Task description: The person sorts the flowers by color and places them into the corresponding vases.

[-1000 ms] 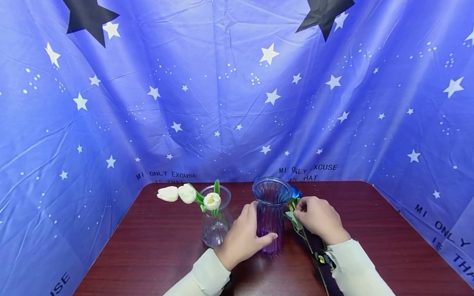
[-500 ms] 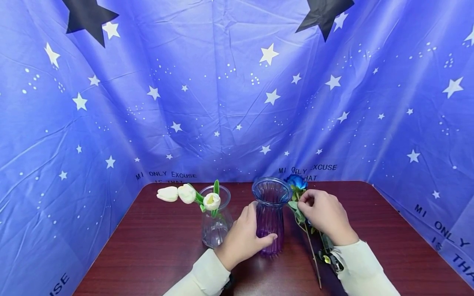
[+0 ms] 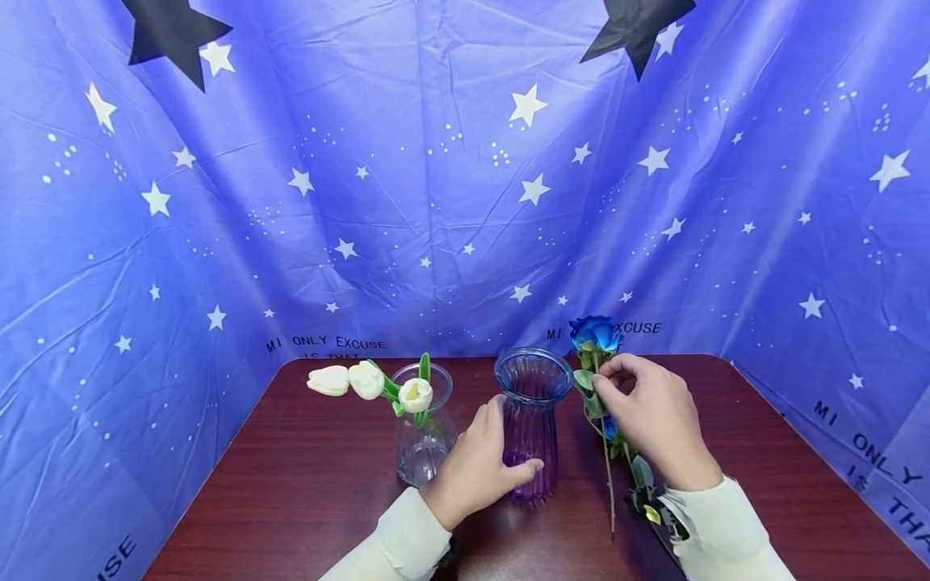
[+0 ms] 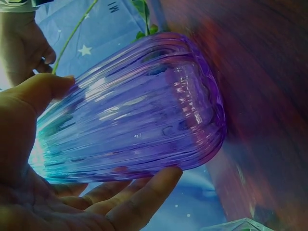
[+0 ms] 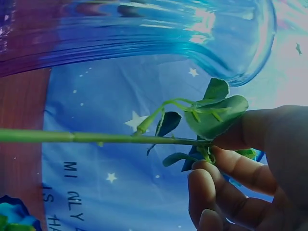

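Observation:
A ribbed glass vase [image 3: 530, 452], blue at the rim and purple at the base, stands upright on the table. My left hand [image 3: 472, 472] grips its side, with the thumb [image 4: 50, 89] on one flank and the fingers around the other. To the right of the vase, my right hand [image 3: 654, 411] pinches the stem of a blue rose [image 3: 596, 332] just below the bloom. In the right wrist view, the green stem [image 5: 86, 137] and leaves [image 5: 216, 118] extend from the fingertips. The rose hangs upright, its bare stem pointing down beside the vase.
Left of the vase stands a clear glass vase [image 3: 421, 460] holding white tulips [image 3: 366, 379] that lean left. Another blue flower [image 3: 609, 428] lies on the dark red table [image 3: 291, 484] under my right hand. A blue star-printed cloth [image 3: 450, 202] surrounds the table.
My right hand has lifted the blue rose off the table, moving up and slightly right, and its stem end has come up too. My left hand and the vase stay put.

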{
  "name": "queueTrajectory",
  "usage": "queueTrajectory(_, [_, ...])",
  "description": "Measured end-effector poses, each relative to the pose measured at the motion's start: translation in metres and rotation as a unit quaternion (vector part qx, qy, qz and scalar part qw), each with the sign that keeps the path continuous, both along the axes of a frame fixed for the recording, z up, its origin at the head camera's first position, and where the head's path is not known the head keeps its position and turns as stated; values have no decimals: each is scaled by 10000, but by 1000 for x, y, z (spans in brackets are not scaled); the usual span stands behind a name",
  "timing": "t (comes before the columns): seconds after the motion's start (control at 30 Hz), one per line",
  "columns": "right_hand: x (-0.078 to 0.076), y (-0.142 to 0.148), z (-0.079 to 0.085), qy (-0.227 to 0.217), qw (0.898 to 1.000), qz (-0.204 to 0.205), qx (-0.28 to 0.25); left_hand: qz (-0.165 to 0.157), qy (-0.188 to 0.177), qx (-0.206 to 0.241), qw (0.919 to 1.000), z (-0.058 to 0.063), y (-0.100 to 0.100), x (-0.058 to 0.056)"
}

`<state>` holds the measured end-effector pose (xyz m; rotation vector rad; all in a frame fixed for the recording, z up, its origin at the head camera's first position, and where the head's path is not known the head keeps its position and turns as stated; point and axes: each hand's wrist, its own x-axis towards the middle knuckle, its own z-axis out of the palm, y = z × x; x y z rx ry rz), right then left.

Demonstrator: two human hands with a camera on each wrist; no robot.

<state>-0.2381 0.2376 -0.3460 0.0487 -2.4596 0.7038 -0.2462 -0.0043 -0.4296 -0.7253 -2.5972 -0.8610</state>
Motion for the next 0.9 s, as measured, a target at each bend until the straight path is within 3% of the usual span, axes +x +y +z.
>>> queueTrajectory(0.57, [13,-1,16,861,9962,-13,-127,19,-54,-82,10000,1,-1,1])
queueTrajectory(0.9, [21,-2,25,1485,9870,-55,-612,-15,-35,-83,10000,2,-1,1])
